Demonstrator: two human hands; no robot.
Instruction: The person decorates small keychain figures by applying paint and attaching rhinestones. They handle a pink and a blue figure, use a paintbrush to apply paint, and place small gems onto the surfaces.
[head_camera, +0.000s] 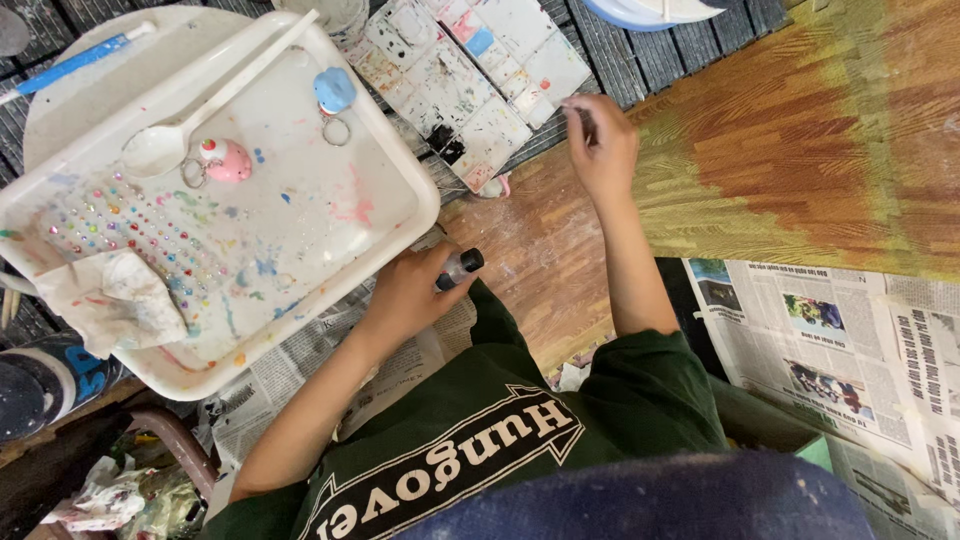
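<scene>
Left hand (410, 290) clamped a small black-capped bottle (457, 269) beside the white tray (395, 235). Right hand (600, 145), well apart, pinched something small and dark near the paint palette (470, 80).

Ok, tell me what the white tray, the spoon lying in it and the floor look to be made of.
White tray: likely plastic, smooth with rounded rim, paint-stained. Spoon: white plastic by its look, matte and one-piece. Floor: wood parquet, shown by grain and small blocks, partly painted.

One tray (395, 215), one spoon (170, 140), two keychain charms (228, 160), one palette (480, 70), one small bottle (458, 268).
</scene>
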